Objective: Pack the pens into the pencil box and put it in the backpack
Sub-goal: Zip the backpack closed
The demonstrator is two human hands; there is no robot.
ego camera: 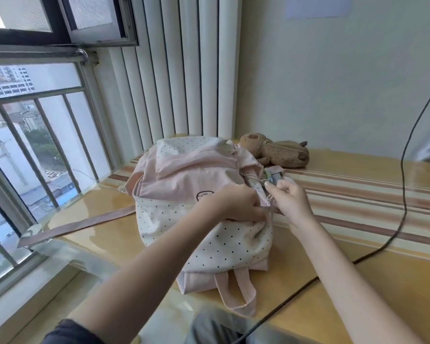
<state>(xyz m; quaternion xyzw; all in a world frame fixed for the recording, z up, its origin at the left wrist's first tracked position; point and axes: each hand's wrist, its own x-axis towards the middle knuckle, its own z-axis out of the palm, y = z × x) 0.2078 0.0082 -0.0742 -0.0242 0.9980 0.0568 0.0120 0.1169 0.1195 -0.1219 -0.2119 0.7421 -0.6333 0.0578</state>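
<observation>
Head view: backpack (184, 189) lies flat on the yellow sill (358, 281), zip side facing the person.
Left hand (238, 204): fingers pressed onto the fabric by the zip, likely bracing it taut.
Right hand (292, 202): pinching the zipper pull (271, 178), probably working the zip.
Pencil box: not visible; inside or not, can't tell.
Plush toy (276, 151): behind, well clear.

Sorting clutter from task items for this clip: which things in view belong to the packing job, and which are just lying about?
In the job:
- pink polka-dot backpack, lying on the table
- left hand, gripping the fabric at its opening
- right hand, pinching the zipper pull

Lying about:
- brown plush toy behind the backpack
- black cable across the table

No pens or pencil box visible.
</observation>
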